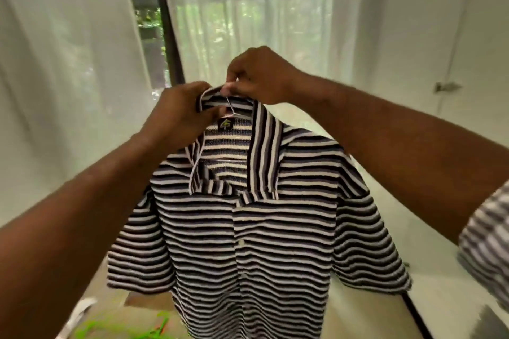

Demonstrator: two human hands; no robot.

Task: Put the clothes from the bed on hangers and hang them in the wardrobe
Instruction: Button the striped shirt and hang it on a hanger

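One striped polo shirt (248, 228) hangs below both hands, threaded on one thin white hanger (230, 107). The left hand (179, 115) grips the collar; the right hand (259, 77), just beside it, pinches the hanger's neck. Hangering looks nearly done. The next move is probably to settle the collar, then carry the shirt to the wardrobe, which I cannot make out here. White curtains (248, 8) hang beyond the hands.

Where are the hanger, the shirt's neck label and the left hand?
hanger (230, 107): head view, on its thin white wire neck.
neck label (225, 124): head view, middle of the dark tag.
left hand (179, 115): head view, back of the hand.
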